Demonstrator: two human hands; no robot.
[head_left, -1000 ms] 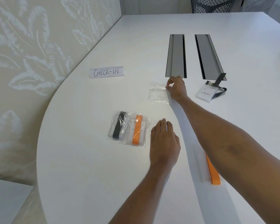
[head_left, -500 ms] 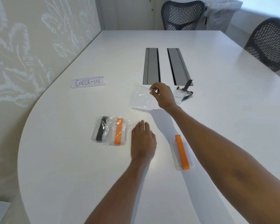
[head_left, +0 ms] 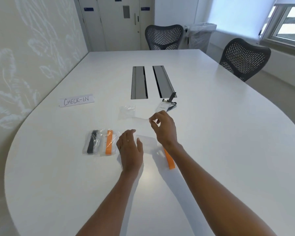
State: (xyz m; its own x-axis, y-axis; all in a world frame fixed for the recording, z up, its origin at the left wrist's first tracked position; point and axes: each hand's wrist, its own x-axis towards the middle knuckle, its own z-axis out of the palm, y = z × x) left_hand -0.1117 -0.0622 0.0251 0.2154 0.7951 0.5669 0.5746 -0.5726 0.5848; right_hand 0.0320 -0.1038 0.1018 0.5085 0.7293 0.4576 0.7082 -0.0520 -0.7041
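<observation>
Pinches thin, glossy clear bag (head_left: 140, 118) in right hand (head_left: 163, 130) beyond flat orange strap (head_left: 169, 159), holds left hand (head_left: 130, 149) open, empty.

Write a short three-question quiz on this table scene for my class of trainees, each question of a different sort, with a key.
1. True or false: the left hand is open and holds nothing.
2. What does the right hand pinch? A. a clear plastic bag B. a pen C. a cup
3. Fill in: the paper sign on the table reads ____.
Key: 1 true; 2 A; 3 CHECK-IN.
</observation>
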